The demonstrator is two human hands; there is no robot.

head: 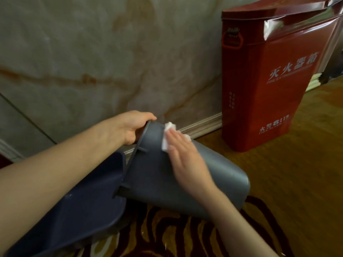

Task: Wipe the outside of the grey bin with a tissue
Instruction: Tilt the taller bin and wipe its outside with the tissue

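Grey bin [219, 175] lying tipped on its side on the patterned carpet [297, 164], near the marble wall [92, 62]. We curl our left hand [132, 127] over its rim, fingers closed on the edge. Our right hand [187, 160] lies flat, fingers extended together, pressing a white tissue [167, 134] against the bin's outer wall. A red fire-extinguisher box [269, 86] stands beside.

1. The grey bin [185, 175] tipped on its side looks like smooth, matt plastic.
2. The crumpled white tissue [168, 133] is soft paper.
3. The red fire-extinguisher box [269, 86] looks like glossy painted metal.
4. The veined beige wall [92, 62] resembles polished stone.
5. The patterned carpet [167, 234] is woven pile.
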